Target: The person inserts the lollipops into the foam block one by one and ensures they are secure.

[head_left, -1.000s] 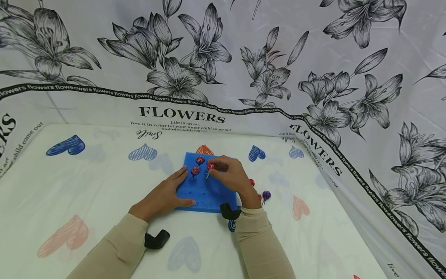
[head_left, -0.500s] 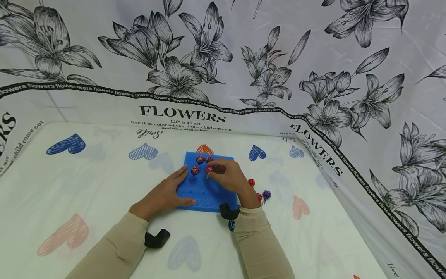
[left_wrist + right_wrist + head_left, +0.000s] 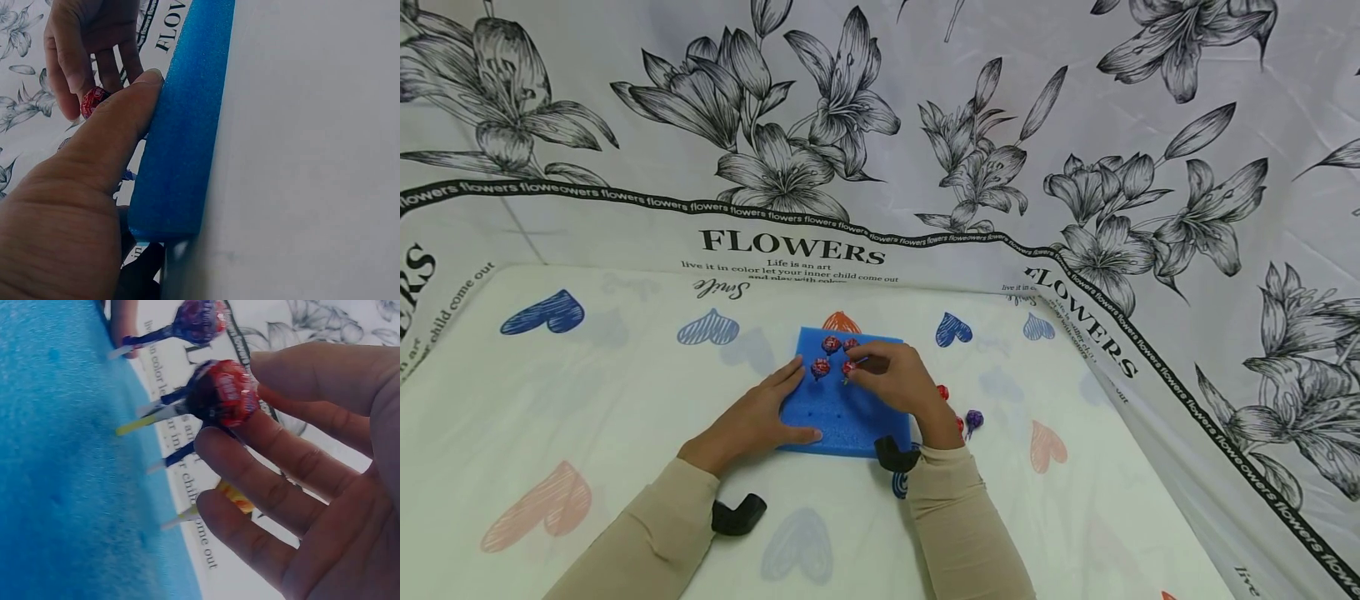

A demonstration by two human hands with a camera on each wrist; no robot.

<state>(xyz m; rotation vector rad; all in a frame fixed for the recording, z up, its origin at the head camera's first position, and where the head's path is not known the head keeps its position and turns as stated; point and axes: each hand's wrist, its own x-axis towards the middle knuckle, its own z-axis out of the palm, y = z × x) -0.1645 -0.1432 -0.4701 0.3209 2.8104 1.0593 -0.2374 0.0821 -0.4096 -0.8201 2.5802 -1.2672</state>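
Observation:
A blue foam block [image 3: 857, 425] lies on the table with three red-wrapped lollipops standing in its far part: one at the back left [image 3: 831, 344], one nearer [image 3: 820, 367], one at the back right [image 3: 850, 343]. My right hand [image 3: 895, 379] pinches the head of another red lollipop [image 3: 228, 390] between thumb and fingers. Its yellow-tipped stick meets the foam in the right wrist view. Straight fingers of my left hand [image 3: 756, 421] rest along the block's left edge, with the thumb [image 3: 125, 119] at its front. Small holes [image 3: 838, 416] show in the nearer foam.
Right of the block, partly behind my right wrist, lie a purple lollipop [image 3: 973, 419] and red lollipops [image 3: 943, 392]. A heart-printed cloth [image 3: 647, 400] covers the table, and a flower-printed curtain [image 3: 940, 50] hangs behind. Black wrist mounts [image 3: 739, 515] stick out beside both sleeves.
The pinched lollipop has come down toward the foam and a little nearer, and less of its stick shows. The back-right lollipop has come into sight. My left hand has stayed still.

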